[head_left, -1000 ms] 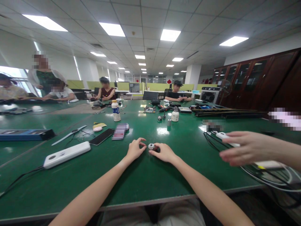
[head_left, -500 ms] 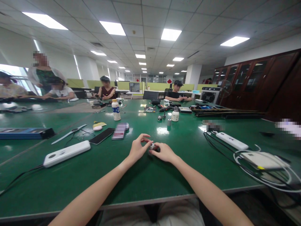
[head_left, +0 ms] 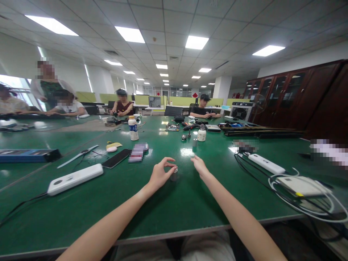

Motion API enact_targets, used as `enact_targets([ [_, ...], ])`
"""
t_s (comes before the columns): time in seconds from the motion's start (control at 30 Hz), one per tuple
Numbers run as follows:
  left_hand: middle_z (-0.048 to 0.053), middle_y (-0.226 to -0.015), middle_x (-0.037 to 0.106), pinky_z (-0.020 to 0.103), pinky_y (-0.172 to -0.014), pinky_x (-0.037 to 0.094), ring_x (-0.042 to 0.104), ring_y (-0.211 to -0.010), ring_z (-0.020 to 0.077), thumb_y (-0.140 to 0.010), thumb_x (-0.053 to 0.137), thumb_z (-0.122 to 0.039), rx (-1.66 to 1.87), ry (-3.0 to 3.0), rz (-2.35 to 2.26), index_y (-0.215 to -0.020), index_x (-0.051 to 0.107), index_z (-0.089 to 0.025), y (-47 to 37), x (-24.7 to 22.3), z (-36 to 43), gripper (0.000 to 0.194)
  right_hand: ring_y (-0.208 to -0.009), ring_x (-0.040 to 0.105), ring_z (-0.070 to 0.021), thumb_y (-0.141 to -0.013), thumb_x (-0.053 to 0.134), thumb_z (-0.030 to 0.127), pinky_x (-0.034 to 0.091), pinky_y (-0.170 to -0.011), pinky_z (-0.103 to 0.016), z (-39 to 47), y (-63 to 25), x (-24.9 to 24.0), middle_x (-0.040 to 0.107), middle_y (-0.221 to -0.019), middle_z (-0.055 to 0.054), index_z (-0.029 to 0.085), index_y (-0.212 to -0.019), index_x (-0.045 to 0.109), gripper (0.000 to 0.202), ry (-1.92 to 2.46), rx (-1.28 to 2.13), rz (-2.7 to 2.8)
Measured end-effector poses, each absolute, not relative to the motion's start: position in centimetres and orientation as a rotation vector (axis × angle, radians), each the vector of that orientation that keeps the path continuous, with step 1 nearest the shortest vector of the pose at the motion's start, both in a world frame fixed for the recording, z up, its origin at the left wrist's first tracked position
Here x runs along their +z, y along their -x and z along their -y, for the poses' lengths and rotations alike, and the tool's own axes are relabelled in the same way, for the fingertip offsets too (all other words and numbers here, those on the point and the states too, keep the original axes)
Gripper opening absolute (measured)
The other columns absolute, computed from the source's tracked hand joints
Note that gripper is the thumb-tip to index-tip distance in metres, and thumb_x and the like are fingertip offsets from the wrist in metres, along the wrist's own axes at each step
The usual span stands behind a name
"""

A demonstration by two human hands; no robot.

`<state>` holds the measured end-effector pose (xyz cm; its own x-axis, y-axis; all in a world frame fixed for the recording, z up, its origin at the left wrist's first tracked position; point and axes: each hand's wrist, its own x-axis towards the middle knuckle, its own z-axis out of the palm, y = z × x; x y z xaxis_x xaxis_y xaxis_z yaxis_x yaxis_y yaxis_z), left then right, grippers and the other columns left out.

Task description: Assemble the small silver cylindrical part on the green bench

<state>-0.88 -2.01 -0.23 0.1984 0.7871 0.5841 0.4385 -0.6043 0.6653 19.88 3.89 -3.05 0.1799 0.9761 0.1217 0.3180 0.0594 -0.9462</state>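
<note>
A small grey metal cylinder [head_left: 174,175] with a lighter top stands upright on the green table [head_left: 168,214], straight in front of me. My left hand [head_left: 163,171] is curled beside it, the thumb against its upper part and the index finger arched above. Whether other fingers press on its far side is partly hidden. Apart from it, my right hand [head_left: 200,167] stretches forward over the table, fingers extended, with nothing visible in them. Beyond those fingertips stands a second grey metal cylinder [head_left: 195,142], with small dark metal parts [head_left: 185,137] to its left.
A white bottle [head_left: 201,135] stands behind the second cylinder. To the left are a drink bottle [head_left: 133,129], a phone [head_left: 116,158] and a white power strip [head_left: 76,178]. Another power strip [head_left: 266,164] and looped cables lie right. Several people sit around the table's far side.
My right hand has let go of the near cylinder and moved forward and right. The cylinder now shows more fully beside my left hand, which has barely moved.
</note>
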Motion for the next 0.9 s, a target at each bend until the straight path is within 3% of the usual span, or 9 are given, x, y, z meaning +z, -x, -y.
enact_targets([
  [0.17, 0.001, -0.085, 0.079, 0.038, -0.091, 0.053, 0.075, -0.087, 0.0235, -0.081, 0.067, -0.033, 1.349, -2.112, -1.158, -0.1, 0.06, -0.023, 0.8, 0.0, 2.2, 0.023, -0.152, -0.005, -0.0252, -0.097, 0.013, 0.046, 0.004, -0.123, -0.05, -4.3, -22.4, -1.4, 0.003, -0.164, -0.015, 0.007, -0.155, -0.012, 0.074, 1.661, 0.652, 0.896],
  [0.27, 0.001, -0.085, 0.079, 0.039, -0.091, 0.053, 0.075, -0.088, 0.0243, -0.081, 0.067, -0.033, 1.343, -2.099, -1.172, -0.1, 0.06, -0.024, 0.9, 0.1, 2.2, 0.023, -0.152, -0.008, -0.0228, -0.099, 0.011, 0.049, 0.007, -0.123, -0.046, -4.7, -24.3, 0.3, -0.008, -0.164, -0.014, 0.005, -0.155, -0.012, 0.075, 1.546, 0.211, 0.784],
  [0.37, 0.001, -0.084, 0.079, 0.039, -0.092, 0.053, 0.075, -0.088, 0.0248, -0.08, 0.068, -0.034, 1.344, -2.088, -1.175, -0.1, 0.06, -0.024, 0.9, 0.1, 2.2, 0.023, -0.152, -0.006, -0.024, -0.099, 0.007, 0.051, 0.01, -0.122, -0.05, -5.5, -25.1, 1.2, -0.005, -0.164, -0.013, 0.01, -0.155, -0.016, 0.073, 1.541, 0.104, 0.767],
  [0.57, 0.0, -0.084, 0.079, 0.038, -0.092, 0.052, 0.075, -0.088, 0.0237, -0.079, 0.068, -0.032, 1.35, -2.075, -1.177, -0.099, 0.061, -0.024, 0.8, 0.1, 2.2, 0.023, -0.152, -0.006, -0.0271, -0.098, 0.002, 0.052, 0.009, -0.119, -0.058, -6.5, -23.3, 1.0, -0.008, -0.164, -0.016, 0.014, -0.154, -0.02, 0.071, 1.58, 0.315, 0.831],
  [0.73, 0.001, -0.084, 0.079, 0.039, -0.094, 0.051, 0.075, -0.089, 0.0239, -0.079, 0.068, -0.031, 1.336, -2.069, -1.178, -0.099, 0.06, -0.023, 0.7, 0.2, 2.3, 0.023, -0.151, -0.01, -0.0212, -0.098, 0.001, 0.053, 0.008, -0.122, -0.048, -6.4, -21.9, 2.5, -0.009, -0.164, -0.014, 0.009, -0.154, -0.017, 0.073, 1.5, 0.358, 0.952],
  [0.83, 0.001, -0.085, 0.08, 0.04, -0.095, 0.05, 0.075, -0.089, 0.024, -0.08, 0.068, -0.031, 1.331, -2.067, -1.174, -0.1, 0.06, -0.024, 0.8, 0.3, 2.3, 0.023, -0.152, -0.001, -0.0218, -0.094, -0.007, 0.062, 0.014, -0.121, -0.046, -6.2, -20.7, 2.1, -0.005, -0.163, -0.018, 0.005, -0.155, -0.013, 0.083, 1.547, 0.446, 0.912],
  [0.9, 0.001, -0.085, 0.08, 0.04, -0.095, 0.051, 0.075, -0.089, 0.0243, -0.079, 0.068, -0.031, 1.322, -2.064, -1.173, -0.1, 0.06, -0.024, 0.8, 0.4, 2.4, 0.023, -0.151, 0.016, -0.0239, -0.09, -0.011, 0.068, 0.021, -0.119, -0.05, -6.1, -19.4, 1.0, 0.007, -0.163, -0.021, 0.01, -0.156, -0.008, 0.089, 1.588, 0.471, 1.088],
])
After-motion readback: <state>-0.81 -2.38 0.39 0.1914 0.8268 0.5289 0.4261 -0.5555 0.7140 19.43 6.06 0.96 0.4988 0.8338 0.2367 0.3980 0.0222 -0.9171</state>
